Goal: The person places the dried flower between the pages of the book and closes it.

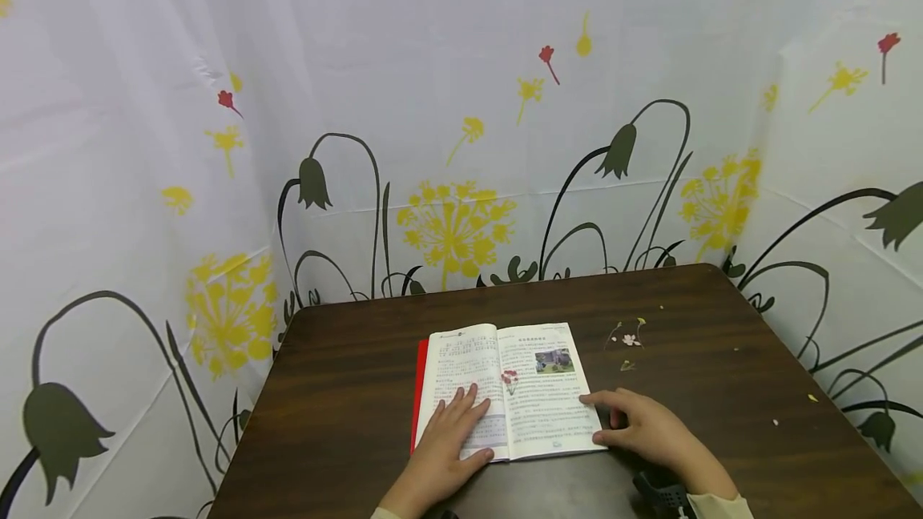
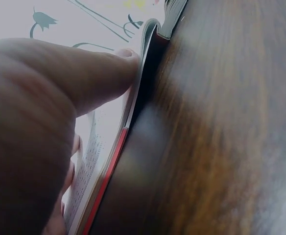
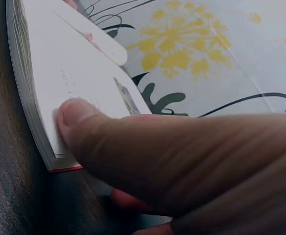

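Note:
An open book (image 1: pixel 544 415) with a red cover edge lies on the dark wooden table. My left hand (image 1: pixel 449 443) rests on the lower left page, fingers spread, its thumb (image 2: pixel 108 73) along the bottom edge. At the right page's outer edge is my right hand (image 1: pixel 649 427). Its index finger touches the page side and its thumb (image 3: pixel 84 117) rests on the lower corner, with the other fingers curled beneath. A small red flower sprig (image 1: pixel 509 380) lies near the fold, beside a printed photo (image 1: pixel 554 361).
Right of the book, small flowers with thin stems (image 1: pixel 630 340) lie on the table (image 1: pixel 346 391). Several tiny pale or yellow bits, such as one petal (image 1: pixel 812 398), are scattered farther right. A white curtain (image 1: pixel 433 46) with flower prints hangs behind the table's back edge.

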### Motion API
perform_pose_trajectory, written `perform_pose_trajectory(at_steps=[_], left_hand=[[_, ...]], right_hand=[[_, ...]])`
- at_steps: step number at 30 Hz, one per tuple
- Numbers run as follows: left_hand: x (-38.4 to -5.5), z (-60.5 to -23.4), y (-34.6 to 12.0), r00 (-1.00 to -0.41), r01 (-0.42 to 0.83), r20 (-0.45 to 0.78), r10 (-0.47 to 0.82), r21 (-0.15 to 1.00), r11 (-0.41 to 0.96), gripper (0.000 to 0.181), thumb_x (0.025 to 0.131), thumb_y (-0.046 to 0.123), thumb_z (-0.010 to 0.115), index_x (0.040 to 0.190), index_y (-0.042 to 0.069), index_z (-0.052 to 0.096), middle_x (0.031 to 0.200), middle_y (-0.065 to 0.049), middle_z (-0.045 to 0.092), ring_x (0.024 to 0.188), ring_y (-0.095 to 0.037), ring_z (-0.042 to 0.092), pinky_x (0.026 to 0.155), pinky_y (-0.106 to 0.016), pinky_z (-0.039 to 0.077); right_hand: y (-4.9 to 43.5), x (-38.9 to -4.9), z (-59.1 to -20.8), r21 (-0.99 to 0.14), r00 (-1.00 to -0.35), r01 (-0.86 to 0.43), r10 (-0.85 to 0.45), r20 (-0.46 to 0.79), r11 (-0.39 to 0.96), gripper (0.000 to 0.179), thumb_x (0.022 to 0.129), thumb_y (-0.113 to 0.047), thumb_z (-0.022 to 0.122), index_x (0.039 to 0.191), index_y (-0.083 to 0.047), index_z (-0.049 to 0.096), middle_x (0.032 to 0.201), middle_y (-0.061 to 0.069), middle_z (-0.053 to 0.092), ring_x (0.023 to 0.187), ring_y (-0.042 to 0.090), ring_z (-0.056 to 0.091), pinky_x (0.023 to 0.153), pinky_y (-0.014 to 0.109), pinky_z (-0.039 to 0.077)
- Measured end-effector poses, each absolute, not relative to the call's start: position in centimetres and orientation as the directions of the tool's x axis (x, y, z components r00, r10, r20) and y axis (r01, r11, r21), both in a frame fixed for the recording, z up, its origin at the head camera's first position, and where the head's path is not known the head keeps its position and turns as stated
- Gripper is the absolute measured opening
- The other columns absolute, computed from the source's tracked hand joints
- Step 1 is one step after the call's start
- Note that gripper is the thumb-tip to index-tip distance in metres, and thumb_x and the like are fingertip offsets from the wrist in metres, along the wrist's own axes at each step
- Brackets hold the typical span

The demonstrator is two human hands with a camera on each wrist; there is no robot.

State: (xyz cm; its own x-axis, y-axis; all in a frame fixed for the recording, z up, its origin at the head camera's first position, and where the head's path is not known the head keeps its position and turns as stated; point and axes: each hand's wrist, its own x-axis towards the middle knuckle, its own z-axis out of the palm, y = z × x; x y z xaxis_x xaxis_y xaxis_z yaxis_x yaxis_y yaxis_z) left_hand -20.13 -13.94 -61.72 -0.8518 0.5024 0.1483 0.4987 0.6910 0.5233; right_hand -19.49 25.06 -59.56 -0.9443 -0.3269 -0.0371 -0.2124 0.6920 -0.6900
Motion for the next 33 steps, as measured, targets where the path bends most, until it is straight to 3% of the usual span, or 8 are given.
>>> perform_pose_trajectory(at_steps=[16,23,29,33], left_hand=[[-20.4,-61.5,-13.7,-0.855,0.487,0.131,0.501,0.533,0.692,0.071,0.099,0.044,0.076,0.162,0.024,0.053,0.178,-0.007,0.037,0.166,-0.037,0.033,0.134,-0.068,0.024],[-20.3,-61.7,-13.9,-0.856,0.487,0.128,0.501,0.53,0.694,0.071,0.099,0.045,0.076,0.163,0.024,0.052,0.178,-0.007,0.037,0.166,-0.036,0.033,0.134,-0.068,0.024],[-20.2,-61.8,-14.1,-0.853,0.493,0.14,0.502,0.529,0.691,0.071,0.099,0.044,0.076,0.162,0.023,0.053,0.177,-0.008,0.039,0.166,-0.037,0.033,0.133,-0.068,0.025],[-20.2,-62.0,-14.1,-0.853,0.493,0.141,0.503,0.534,0.686,0.071,0.099,0.045,0.076,0.162,0.023,0.053,0.178,-0.008,0.038,0.166,-0.037,0.033,0.133,-0.068,0.025]], right_hand=[[24.7,-19.8,-59.3,-0.675,-0.959,-0.178,-0.28,-0.044,0.716,0.049,0.089,-0.042,0.089,0.135,-0.035,0.076,0.083,-0.01,0.058,0.066,0.004,0.048,0.058,0.025,0.038],[23.6,-20.2,-60.8,-0.664,-0.97,-0.225,-0.23,0.081,0.713,0.031,0.089,-0.044,0.089,0.117,-0.041,0.079,0.081,-0.013,0.056,0.066,0.002,0.046,0.057,0.023,0.038],[22.4,-20.4,-61.6,-0.761,-0.943,-0.329,-0.233,0.237,0.558,0.03,0.093,-0.024,0.088,0.12,-0.03,0.078,0.093,-0.001,0.061,0.071,0.006,0.051,0.061,0.022,0.047],[21.8,-20.4,-61.3,-0.866,-0.963,-0.264,-0.166,0.212,0.424,0.016,0.1,-0.02,0.08,0.116,-0.024,0.079,0.095,0.001,0.068,0.07,0.007,0.056,0.059,0.024,0.05]])
